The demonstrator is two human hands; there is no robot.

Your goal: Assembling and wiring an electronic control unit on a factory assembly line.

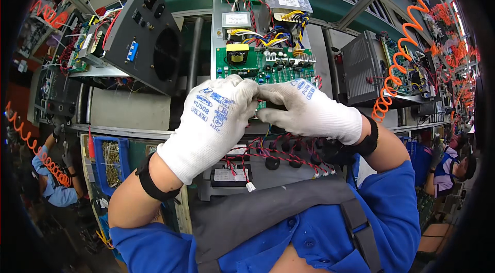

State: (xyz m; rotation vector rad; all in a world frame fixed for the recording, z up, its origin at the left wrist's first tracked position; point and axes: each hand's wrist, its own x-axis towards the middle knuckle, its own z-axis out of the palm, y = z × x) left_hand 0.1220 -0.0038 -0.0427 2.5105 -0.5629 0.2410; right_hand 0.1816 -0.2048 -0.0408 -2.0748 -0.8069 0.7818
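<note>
White knit gloves with blue print cover both of my hands. My left hand (219,110) is closed at the near edge of a green circuit board (283,74), its fingertips bunched and turned away. Close against it, my right hand (304,108) has bent fingers that meet the left ones. Whatever they pinch is hidden by the gloves. On the board sit a yellow-wrapped transformer (237,53) and silver heat sinks. Behind it on the same metal chassis are a silver boxed part (236,20) and a larger transformer (287,3) with coloured wires.
A dark unit with a fan opening (167,53) stands at left, and another finned dark unit (361,69) at right. Orange coiled hoses (402,61) hang at right. Red-black cables (289,151) lie near my body. A blue bin (112,162) holds small metal parts. Other people work at both sides.
</note>
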